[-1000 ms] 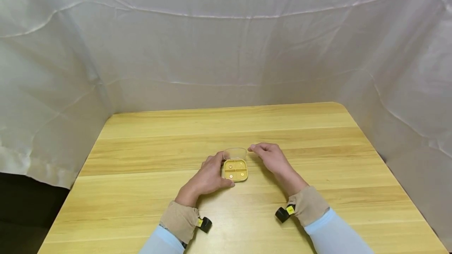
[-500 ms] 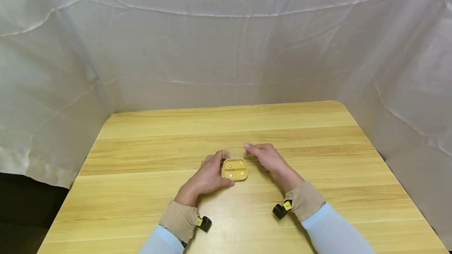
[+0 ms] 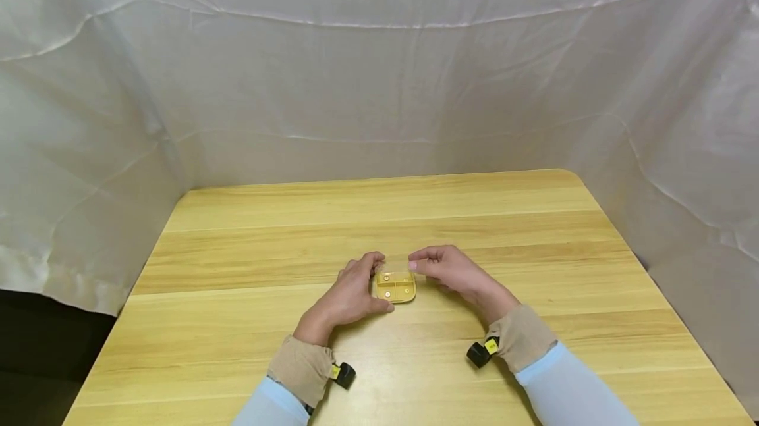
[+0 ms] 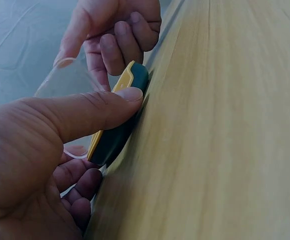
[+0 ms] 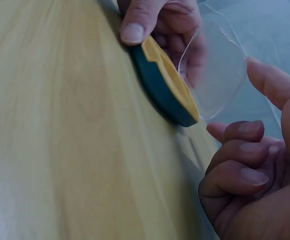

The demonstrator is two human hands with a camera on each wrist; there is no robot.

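Observation:
A small yellow box [image 3: 396,288] with a dark green underside [image 4: 116,134] lies on the wooden table [image 3: 379,215]. It has several compartments with small round pieces inside. Its clear hinged lid [image 3: 394,261] leans low over it, partly down. My left hand [image 3: 350,294] grips the box's left side, thumb [image 4: 90,111] on the near edge and fingers round the far side. My right hand [image 3: 452,269] has curled fingers and pinches the lid's [image 5: 218,75] right edge. Both hands show in each wrist view: the right hand [image 4: 116,30] and the left hand's thumb [image 5: 140,21].
White cloth [image 3: 379,83] hangs round the table at the back and on both sides. The table's edges are close at the left, right and front. Small black and yellow wrist cameras [image 3: 481,352] sit on the beige cuffs of both arms.
The right hand moved left to the lid and took hold of it. The lid has swung from upright down toward the box. The left hand kept its hold.

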